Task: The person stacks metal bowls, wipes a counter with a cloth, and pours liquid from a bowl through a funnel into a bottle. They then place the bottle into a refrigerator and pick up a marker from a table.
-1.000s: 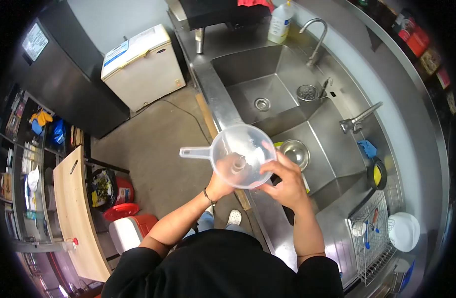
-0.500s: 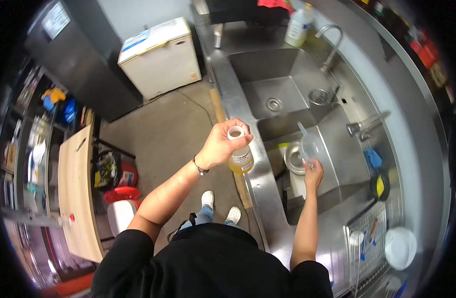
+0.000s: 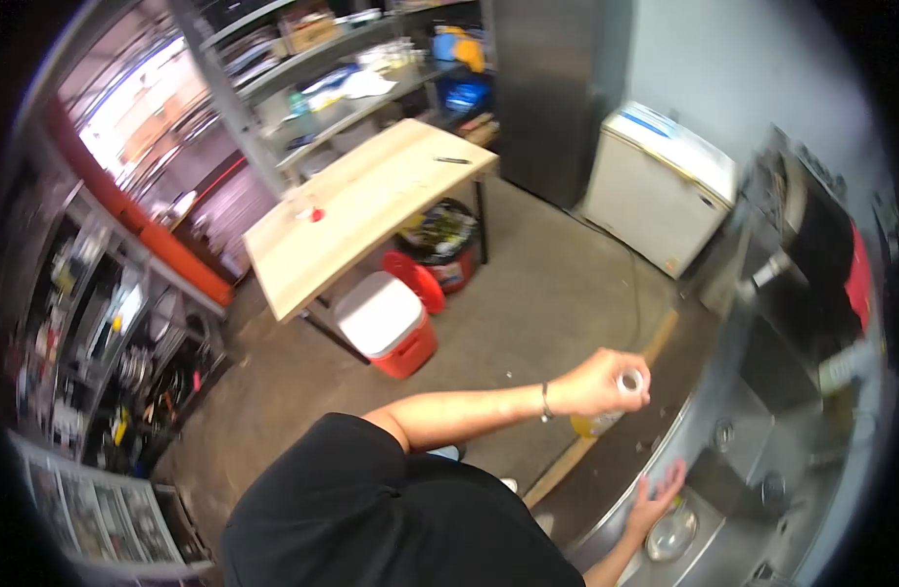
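Left hand grips our upright bottle by its neck.
Our right hand rests open on the sink's front edge, below it.

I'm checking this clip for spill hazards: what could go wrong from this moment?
The left hand holds an uncapped bottle of yellow liquid over the concrete floor; a tilt could spill it. The view has turned away from the sink, so the right hand at its edge is barely watched and could slip.
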Available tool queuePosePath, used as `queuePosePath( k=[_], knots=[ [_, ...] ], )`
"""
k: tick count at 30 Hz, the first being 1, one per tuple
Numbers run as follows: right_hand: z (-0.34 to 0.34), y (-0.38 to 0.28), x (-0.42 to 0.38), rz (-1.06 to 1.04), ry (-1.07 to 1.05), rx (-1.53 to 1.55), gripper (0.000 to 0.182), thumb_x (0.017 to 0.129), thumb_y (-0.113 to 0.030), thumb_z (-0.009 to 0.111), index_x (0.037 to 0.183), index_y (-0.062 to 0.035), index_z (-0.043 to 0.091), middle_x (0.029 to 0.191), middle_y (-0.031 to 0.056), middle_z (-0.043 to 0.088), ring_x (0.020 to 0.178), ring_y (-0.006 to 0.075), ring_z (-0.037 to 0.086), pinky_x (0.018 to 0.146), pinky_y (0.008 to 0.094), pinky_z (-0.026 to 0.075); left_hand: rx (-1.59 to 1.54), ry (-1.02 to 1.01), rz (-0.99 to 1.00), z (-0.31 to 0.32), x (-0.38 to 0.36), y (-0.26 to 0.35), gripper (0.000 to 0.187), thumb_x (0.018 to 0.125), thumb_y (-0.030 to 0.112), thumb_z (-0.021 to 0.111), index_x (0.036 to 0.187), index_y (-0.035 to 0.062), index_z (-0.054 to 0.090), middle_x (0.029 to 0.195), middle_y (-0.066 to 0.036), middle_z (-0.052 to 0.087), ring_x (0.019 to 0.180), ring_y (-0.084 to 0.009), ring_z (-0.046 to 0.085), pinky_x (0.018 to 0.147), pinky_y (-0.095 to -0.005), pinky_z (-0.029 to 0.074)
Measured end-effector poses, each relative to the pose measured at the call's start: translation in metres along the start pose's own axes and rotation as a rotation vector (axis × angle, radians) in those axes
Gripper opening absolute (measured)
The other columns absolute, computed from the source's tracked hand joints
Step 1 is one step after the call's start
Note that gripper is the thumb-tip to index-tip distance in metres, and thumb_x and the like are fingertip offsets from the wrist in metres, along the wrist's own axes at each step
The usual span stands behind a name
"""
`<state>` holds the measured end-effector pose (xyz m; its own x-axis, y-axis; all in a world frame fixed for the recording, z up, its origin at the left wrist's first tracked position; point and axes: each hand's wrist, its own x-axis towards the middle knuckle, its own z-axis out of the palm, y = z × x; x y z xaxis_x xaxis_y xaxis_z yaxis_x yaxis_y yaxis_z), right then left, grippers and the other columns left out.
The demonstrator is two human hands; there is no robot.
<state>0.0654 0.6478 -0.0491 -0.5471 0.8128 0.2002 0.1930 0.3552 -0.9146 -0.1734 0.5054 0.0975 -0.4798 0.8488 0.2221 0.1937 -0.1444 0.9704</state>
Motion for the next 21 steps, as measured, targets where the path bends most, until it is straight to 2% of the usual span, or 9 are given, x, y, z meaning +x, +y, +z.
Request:
queuePosePath(
  k=[2, 4, 6, 12, 14, 16, 18, 19, 21],
  knots=[
    [0.074, -0.065, -0.004, -0.046, -0.334, 0.147, 0.090, 0.061, -0.015, 0.076, 0.134, -0.0037, 0.025, 0.134, 0.0124, 0.036, 0.120, 0.0286, 0.038, 0.095, 0.0455, 0.030, 0.067, 0.074, 0.016, -0.026, -0.021, -0.004, 0.016, 0.074, 0.017, 0.065, 0.078, 0.0048, 0.056, 0.070, -0.003, 0.060, 0.066, -0.0092, 0.055, 0.061, -0.0267, 0.045],
    [0.141, -0.098, -0.010, -0.204, -0.488, 0.196, 0.093, 0.058, -0.017, 0.078, 0.133, -0.0034, 0.024, 0.132, 0.0146, 0.037, 0.119, 0.0288, 0.039, 0.095, 0.0421, 0.031, 0.110, 0.158, 0.052, -0.055, -0.040, -0.009, 0.018, 0.074, 0.019, 0.065, 0.078, 0.0047, 0.055, 0.068, -0.004, 0.058, 0.064, -0.0128, 0.056, 0.060, -0.0282, 0.045],
    [0.198, -0.120, -0.015, -0.249, -0.606, 0.299, 0.085, 0.060, -0.011, 0.078, 0.128, 0.0008, 0.029, 0.126, 0.0159, 0.040, 0.117, 0.0241, 0.039, 0.095, 0.0358, 0.032, 0.159, 0.233, 0.055, -0.091, -0.063, -0.012, 0.018, 0.075, 0.019, 0.065, 0.078, 0.0051, 0.054, 0.070, -0.004, 0.058, 0.065, -0.0148, 0.056, 0.060, -0.0288, 0.045],
    [0.344, -0.165, -0.034, -0.248, -0.829, 0.333, 0.068, 0.064, -0.015, 0.077, 0.119, 0.0008, 0.040, 0.113, 0.0132, 0.051, 0.104, 0.0216, 0.049, 0.087, 0.0350, 0.039, 0.190, 0.510, -0.022, -0.216, -0.136, -0.014, 0.024, 0.074, 0.019, 0.068, 0.089, 0.0074, 0.055, 0.082, -0.003, 0.058, 0.076, -0.0141, 0.058, 0.068, -0.0280, 0.046],
    [0.387, -0.175, -0.040, -0.406, -0.874, 0.245, 0.068, 0.065, -0.015, 0.076, 0.120, 0.0008, 0.039, 0.111, 0.0129, 0.052, 0.101, 0.0215, 0.050, 0.085, 0.0345, 0.040, 0.217, 0.536, 0.022, -0.262, -0.165, -0.015, 0.072, 0.064, 0.028, 0.077, 0.122, 0.0076, 0.040, 0.107, -0.004, 0.055, 0.101, -0.0153, 0.054, 0.087, -0.0297, 0.042],
    [0.428, -0.223, -0.057, -0.351, -0.963, 0.363, 0.060, 0.064, -0.016, 0.076, 0.111, 0.0010, 0.044, 0.099, 0.0156, 0.060, 0.089, 0.0248, 0.059, 0.077, 0.0342, 0.046, 0.225, 0.611, 0.108, -0.305, -0.194, -0.014, 0.086, 0.060, 0.027, 0.080, 0.129, 0.0072, 0.033, 0.117, -0.007, 0.051, 0.109, -0.0164, 0.049, 0.093, -0.0311, 0.039],
    [0.470, -0.256, -0.071, -0.391, -1.087, 0.403, 0.060, 0.065, -0.016, 0.076, 0.112, 0.0017, 0.043, 0.097, 0.0150, 0.061, 0.088, 0.0231, 0.061, 0.076, 0.0329, 0.046, 0.274, 0.565, -0.056, -0.350, -0.225, -0.009, 0.083, 0.062, 0.030, 0.078, 0.128, 0.0049, 0.035, 0.112, -0.010, 0.056, 0.099, -0.0176, 0.055, 0.087, -0.0307, 0.043],
    [0.492, -0.266, -0.075, -0.565, -1.149, 0.346, 0.061, 0.066, -0.015, 0.075, 0.114, 0.0022, 0.042, 0.096, 0.0147, 0.061, 0.087, 0.0228, 0.061, 0.076, 0.0323, 0.046, 0.274, 0.581, -0.126, -0.369, -0.240, -0.013, 0.073, 0.064, 0.026, 0.077, 0.125, 0.0046, 0.041, 0.101, -0.008, 0.061, 0.092, -0.0155, 0.058, 0.082, -0.0291, 0.046],
    [0.530, -0.289, -0.088, -0.472, -1.330, 0.363, 0.068, 0.066, -0.018, 0.075, 0.119, 0.0034, 0.038, 0.107, 0.0174, 0.056, 0.098, 0.0249, 0.056, 0.083, 0.0339, 0.044, 0.221, 0.769, -0.085, -0.395, -0.265, -0.011, 0.045, 0.066, 0.021, 0.074, 0.103, 0.0025, 0.057, 0.087, -0.006, 0.064, 0.082, -0.0131, 0.060, 0.076, -0.0280, 0.047]
  ],
)
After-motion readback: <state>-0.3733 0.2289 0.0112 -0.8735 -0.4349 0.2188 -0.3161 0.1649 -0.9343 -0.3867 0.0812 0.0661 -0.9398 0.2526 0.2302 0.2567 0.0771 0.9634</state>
